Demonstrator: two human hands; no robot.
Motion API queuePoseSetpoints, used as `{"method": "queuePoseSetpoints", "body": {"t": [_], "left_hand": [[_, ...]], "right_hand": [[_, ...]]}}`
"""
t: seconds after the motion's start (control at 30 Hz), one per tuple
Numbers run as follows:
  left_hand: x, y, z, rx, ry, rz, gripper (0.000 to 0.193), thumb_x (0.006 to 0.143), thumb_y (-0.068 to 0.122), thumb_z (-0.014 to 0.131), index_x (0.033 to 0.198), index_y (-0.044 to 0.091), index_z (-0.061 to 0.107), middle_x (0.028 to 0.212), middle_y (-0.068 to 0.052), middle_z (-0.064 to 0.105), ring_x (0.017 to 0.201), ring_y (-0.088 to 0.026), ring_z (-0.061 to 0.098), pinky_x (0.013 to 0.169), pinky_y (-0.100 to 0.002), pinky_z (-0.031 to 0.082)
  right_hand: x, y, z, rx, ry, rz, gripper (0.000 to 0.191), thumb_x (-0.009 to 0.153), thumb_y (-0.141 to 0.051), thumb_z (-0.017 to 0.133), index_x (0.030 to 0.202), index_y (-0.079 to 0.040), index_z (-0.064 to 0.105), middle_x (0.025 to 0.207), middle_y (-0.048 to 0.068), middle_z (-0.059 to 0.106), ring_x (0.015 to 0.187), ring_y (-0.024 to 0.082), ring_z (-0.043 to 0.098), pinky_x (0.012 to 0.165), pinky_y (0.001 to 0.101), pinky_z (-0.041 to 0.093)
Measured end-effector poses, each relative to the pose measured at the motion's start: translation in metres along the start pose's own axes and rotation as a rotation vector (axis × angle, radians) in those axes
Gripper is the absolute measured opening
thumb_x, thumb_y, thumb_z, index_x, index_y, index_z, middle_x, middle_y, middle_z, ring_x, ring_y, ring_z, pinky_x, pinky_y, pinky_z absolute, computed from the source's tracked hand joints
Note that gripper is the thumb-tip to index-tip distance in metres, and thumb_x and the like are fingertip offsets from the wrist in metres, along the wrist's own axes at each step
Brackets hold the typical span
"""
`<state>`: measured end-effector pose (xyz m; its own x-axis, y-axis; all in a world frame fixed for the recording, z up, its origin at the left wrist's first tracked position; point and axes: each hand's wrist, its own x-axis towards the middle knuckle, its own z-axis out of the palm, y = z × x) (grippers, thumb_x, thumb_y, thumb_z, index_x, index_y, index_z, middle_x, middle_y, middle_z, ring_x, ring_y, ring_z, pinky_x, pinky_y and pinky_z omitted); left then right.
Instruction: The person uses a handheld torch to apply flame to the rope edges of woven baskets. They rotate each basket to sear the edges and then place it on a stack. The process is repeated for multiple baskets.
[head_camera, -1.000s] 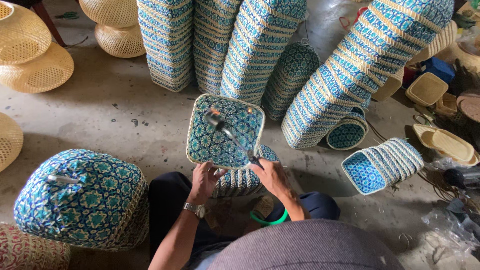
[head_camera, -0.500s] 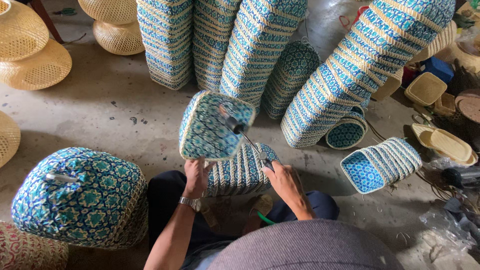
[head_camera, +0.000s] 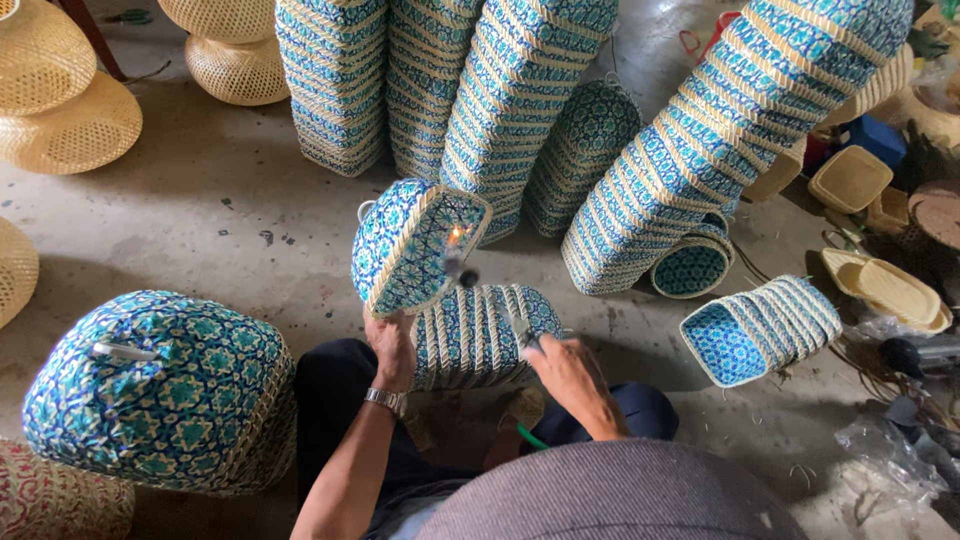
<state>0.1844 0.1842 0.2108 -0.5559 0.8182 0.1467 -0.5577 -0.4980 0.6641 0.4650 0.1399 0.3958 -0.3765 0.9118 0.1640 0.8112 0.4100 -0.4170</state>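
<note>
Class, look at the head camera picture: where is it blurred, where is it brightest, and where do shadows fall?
Head view: soft, even daylight; the lighter in the right hand is smeared by motion; a small flame glows inside the blue basket held by the left hand; soft shadow lies beside the big woven cover.

A single head-worn camera looks steeply down from above the person's cap brim (head_camera: 610, 495), close over lap and forearms. It faces forward across the concrete floor (head_camera: 200, 230) toward stacked woven baskets (head_camera: 520, 110).
</note>
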Motion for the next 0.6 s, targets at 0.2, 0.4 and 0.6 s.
{"method": "queuePoseSetpoints", "body": {"t": [0.2, 0.4, 0.6], "left_hand": [[0.004, 0.001, -0.001, 0.166, 0.082, -0.071, 0.079, 0.088, 0.036, 0.075, 0.149, 0.008, 0.033, 0.143, -0.012, 0.048, 0.134, -0.028, 0.050, 0.112, -0.056, 0.043], [-0.001, 0.008, 0.024, -0.063, 0.077, -0.069, 0.059, 0.091, 0.016, 0.068, 0.142, 0.007, 0.039, 0.140, -0.012, 0.050, 0.128, -0.028, 0.052, 0.108, -0.057, 0.048], [0.023, 0.023, 0.001, -0.147, 0.235, -0.254, 0.038, 0.089, 0.005, 0.060, 0.126, 0.004, 0.049, 0.128, -0.016, 0.055, 0.118, -0.033, 0.060, 0.105, -0.051, 0.054]], "right_hand": [[0.003, -0.010, -0.005, 0.111, -0.039, 0.149, 0.030, 0.092, -0.032, 0.067, 0.087, -0.003, 0.066, 0.062, 0.020, 0.066, 0.054, 0.032, 0.069, 0.052, 0.0446, 0.049], [0.016, -0.024, 0.000, 0.041, -0.061, -0.038, 0.033, 0.094, -0.033, 0.070, 0.085, -0.002, 0.068, 0.065, 0.018, 0.067, 0.055, 0.029, 0.067, 0.052, 0.0422, 0.048], [0.003, -0.012, -0.005, 0.215, 0.060, 0.029, 0.026, 0.090, -0.029, 0.070, 0.088, -0.003, 0.068, 0.069, 0.019, 0.068, 0.057, 0.032, 0.070, 0.052, 0.0427, 0.051]]}}
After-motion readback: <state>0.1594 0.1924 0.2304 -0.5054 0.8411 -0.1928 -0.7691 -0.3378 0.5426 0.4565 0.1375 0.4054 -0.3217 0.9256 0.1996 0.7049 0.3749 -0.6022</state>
